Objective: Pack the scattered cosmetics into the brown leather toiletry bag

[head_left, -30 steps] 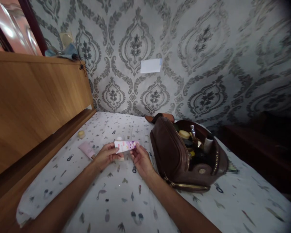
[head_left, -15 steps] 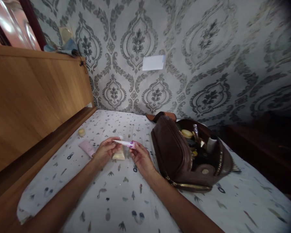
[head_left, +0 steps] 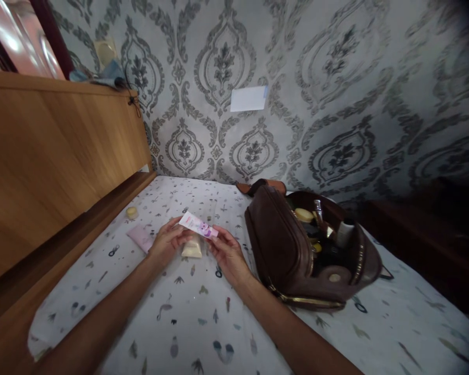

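Observation:
A small white tube with a purple and pink print (head_left: 197, 225) is held between both hands, its printed face turned up. My left hand (head_left: 168, 241) grips its flat white end, and my right hand (head_left: 227, 252) pinches the pink end. Partly hidden beneath it, a cream-coloured tube (head_left: 192, 247) lies on the patterned sheet (head_left: 195, 323). A pink tube (head_left: 140, 237) rests just left of my left hand, and a small yellow-lidded jar (head_left: 131, 212) sits farther back on the left.
To the right stands an open brown leather bag (head_left: 281, 239) with bottles and jars inside. A wooden panel (head_left: 62, 146) borders the left side. Behind the sheet rises a patterned wall (head_left: 203, 130) bearing a white rectangle (head_left: 248, 99).
Between my hands the tube has turned from nearly edge-on to show its printed face, its white end lifting. Both hands still hold it, and the view has shifted slightly.

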Demonstrator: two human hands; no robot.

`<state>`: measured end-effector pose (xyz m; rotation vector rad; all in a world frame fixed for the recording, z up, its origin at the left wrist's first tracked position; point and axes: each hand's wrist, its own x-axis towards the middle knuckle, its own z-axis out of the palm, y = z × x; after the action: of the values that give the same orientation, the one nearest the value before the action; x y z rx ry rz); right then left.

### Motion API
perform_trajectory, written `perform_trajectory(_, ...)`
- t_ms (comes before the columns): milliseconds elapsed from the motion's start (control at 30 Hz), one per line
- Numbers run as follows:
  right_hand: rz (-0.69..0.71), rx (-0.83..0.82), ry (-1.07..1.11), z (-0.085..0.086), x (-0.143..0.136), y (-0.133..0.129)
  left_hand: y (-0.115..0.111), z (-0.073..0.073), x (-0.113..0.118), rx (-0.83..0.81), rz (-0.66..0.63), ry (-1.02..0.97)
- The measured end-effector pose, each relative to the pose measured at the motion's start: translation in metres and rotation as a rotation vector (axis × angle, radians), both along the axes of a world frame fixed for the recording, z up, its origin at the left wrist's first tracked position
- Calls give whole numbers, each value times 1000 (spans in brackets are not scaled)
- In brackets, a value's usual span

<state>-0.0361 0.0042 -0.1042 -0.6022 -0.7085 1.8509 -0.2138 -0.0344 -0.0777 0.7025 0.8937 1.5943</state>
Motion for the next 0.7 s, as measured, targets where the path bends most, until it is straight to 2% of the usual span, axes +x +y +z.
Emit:
perform_trajectory(267, 7, 54, -33, 0, 1, -2, 1, 1, 2, -16, 37, 3)
perform_trajectory(533, -8, -34, 4, 4, 0, -1, 0, -2, 4, -13, -12, 71)
perform_trajectory(633, -17, -54, 15, 4, 0, 1, 0, -3, 4, 26, -59, 226)
perform_trajectory(700, -35, -71, 26, 3, 1, 2, -1, 0, -2, 40, -45, 442)
